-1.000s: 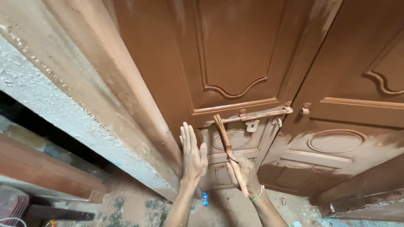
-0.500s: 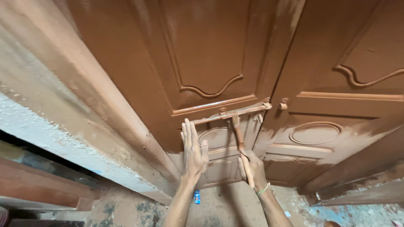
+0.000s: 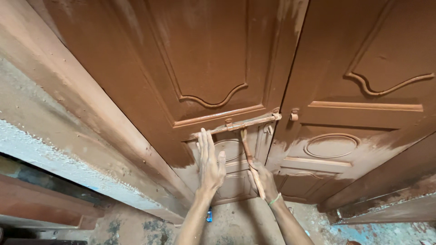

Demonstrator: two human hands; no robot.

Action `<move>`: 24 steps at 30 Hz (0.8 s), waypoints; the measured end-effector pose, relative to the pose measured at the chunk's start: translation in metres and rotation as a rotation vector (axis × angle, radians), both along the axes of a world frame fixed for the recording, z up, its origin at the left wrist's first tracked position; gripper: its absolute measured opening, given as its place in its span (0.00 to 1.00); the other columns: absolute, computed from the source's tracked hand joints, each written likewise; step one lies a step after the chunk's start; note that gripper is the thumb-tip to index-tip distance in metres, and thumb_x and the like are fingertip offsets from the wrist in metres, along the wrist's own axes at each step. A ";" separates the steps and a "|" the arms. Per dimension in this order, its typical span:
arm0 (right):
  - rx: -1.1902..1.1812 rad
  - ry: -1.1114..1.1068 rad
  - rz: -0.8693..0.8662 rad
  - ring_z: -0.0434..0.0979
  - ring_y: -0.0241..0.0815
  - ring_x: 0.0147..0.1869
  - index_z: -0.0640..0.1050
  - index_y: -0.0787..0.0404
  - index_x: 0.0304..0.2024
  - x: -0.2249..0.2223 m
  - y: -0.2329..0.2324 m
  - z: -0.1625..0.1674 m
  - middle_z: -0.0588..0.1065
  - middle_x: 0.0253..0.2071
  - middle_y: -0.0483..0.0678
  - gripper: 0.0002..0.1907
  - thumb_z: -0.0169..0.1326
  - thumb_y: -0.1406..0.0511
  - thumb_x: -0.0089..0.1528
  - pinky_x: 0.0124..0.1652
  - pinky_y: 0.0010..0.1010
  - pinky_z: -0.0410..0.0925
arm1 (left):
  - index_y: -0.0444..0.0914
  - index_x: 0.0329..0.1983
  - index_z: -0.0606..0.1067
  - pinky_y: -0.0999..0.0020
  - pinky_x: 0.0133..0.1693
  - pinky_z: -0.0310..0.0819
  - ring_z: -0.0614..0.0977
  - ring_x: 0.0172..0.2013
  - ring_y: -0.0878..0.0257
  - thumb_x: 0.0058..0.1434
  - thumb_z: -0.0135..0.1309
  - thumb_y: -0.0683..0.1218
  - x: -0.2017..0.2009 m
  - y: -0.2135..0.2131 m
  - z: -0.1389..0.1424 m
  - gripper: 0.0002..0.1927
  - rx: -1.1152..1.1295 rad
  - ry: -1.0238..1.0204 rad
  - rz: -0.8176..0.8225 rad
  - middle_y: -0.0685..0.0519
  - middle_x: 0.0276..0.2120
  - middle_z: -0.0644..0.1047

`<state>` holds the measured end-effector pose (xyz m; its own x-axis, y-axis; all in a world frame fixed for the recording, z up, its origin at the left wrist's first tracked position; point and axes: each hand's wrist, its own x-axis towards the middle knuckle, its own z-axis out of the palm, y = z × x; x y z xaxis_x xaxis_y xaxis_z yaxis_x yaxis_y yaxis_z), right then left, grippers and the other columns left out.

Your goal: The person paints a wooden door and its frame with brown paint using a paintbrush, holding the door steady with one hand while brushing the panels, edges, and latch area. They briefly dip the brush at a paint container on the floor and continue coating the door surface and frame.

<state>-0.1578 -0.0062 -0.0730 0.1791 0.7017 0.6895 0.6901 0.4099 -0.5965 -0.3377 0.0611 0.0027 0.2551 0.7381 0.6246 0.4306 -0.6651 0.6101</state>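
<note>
Left hand presses flat, fingers spread, below the door's latch bar; right hand grips a thin, light, stiff paintbrush by its handle's lower end.

A matt, reddish-brown coat of paint is being shown over the carved wooden door, its metal slide bolt being covered alike, while the paint-smeared wooden brush handle and the rough, dusty concrete floor are being seen below.

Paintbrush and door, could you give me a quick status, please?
Left hand flat on door. Right hand shut on paintbrush, tip below latch bolt. Nothing blocking.
</note>
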 end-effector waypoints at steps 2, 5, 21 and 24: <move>-0.168 -0.014 -0.016 0.80 0.63 0.40 0.75 0.61 0.51 0.002 0.005 -0.001 0.78 0.37 0.62 0.17 0.59 0.65 0.60 0.38 0.46 0.73 | 0.27 0.77 0.47 0.45 0.74 0.32 0.42 0.77 0.38 0.70 0.42 0.49 0.003 -0.002 0.000 0.38 0.011 -0.004 0.000 0.34 0.78 0.44; -0.401 -0.014 -0.030 0.78 0.67 0.38 0.74 0.59 0.49 0.005 0.002 -0.003 0.77 0.32 0.62 0.15 0.57 0.61 0.62 0.37 0.52 0.71 | 0.27 0.77 0.48 0.46 0.74 0.33 0.43 0.77 0.39 0.69 0.42 0.49 0.002 -0.003 0.001 0.38 0.009 0.009 0.030 0.34 0.78 0.45; 0.221 -0.075 0.040 0.81 0.50 0.36 0.74 0.66 0.50 0.026 -0.013 0.051 0.78 0.39 0.56 0.15 0.60 0.71 0.61 0.37 0.33 0.74 | 0.28 0.78 0.47 0.47 0.74 0.33 0.44 0.78 0.39 0.70 0.42 0.50 0.003 -0.005 0.002 0.39 0.005 0.012 0.079 0.35 0.78 0.46; 0.388 0.098 0.214 0.82 0.47 0.40 0.70 0.67 0.53 0.027 -0.012 0.049 0.79 0.43 0.56 0.16 0.59 0.72 0.64 0.40 0.31 0.74 | 0.28 0.78 0.47 0.47 0.74 0.32 0.44 0.77 0.39 0.70 0.42 0.50 0.002 -0.003 0.001 0.38 0.005 0.012 0.076 0.34 0.78 0.46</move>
